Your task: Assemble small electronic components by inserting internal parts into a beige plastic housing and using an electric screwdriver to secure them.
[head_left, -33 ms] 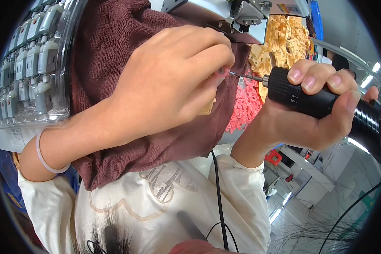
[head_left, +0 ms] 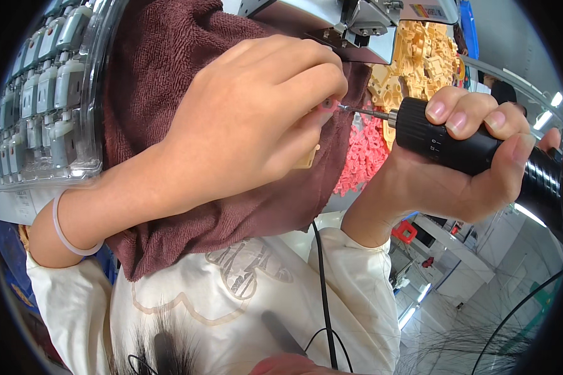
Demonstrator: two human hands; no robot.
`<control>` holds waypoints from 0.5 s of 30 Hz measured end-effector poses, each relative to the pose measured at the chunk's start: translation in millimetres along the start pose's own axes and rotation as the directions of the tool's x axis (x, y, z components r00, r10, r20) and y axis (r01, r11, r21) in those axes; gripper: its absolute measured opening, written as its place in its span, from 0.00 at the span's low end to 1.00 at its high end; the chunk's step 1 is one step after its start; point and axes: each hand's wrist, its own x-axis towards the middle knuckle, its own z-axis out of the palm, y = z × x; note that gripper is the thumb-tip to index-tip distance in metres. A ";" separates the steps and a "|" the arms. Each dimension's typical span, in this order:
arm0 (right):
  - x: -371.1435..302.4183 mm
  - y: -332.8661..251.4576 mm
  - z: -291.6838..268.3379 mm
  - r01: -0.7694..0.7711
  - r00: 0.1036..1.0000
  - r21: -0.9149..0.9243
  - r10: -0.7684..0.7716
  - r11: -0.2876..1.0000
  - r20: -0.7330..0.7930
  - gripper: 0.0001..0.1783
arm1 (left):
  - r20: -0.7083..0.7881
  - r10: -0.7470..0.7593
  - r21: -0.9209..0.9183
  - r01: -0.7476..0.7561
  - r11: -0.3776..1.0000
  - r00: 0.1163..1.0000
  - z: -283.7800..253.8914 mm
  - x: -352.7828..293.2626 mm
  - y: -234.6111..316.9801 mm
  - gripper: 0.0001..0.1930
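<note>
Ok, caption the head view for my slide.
Right hand holds black cylindrical screwdriver, metal bit at small pink plastic piece in left hand.

Bare left hand (head_left: 256, 112): back upward, fingers bent, tips mostly hidden. Bare left forearm (head_left: 134, 181) slants up from lower left. Bare right hand (head_left: 460, 192), apart from left: fingers curled in wrapping grip, thumb bent, several fingernails visible.

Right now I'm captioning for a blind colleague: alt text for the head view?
The right hand grips a black electric screwdriver, its bit pointed at a small pink part in the left hand, over a maroon towel. Pink pieces and cream pieces lie heaped nearby; motors sit in a clear tray at left.
</note>
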 end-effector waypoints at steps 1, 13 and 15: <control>0.2 1.0 -0.3 0.005 1.000 0.006 -0.005 1.000 0.015 0.13 | 0.002 -0.002 -0.001 0.002 1.000 1.000 0.3 -0.1 -0.2 0.11; -7.3 7.5 6.1 0.045 0.999 0.064 -0.044 0.997 -0.010 0.15 | -0.014 0.022 -0.002 -0.022 1.000 1.000 2.5 -0.4 -0.5 0.12; -9.8 7.7 4.1 0.045 0.999 0.064 -0.045 0.997 0.003 0.15 | -0.002 0.016 -0.004 -0.016 1.000 1.000 3.0 0.5 0.4 0.12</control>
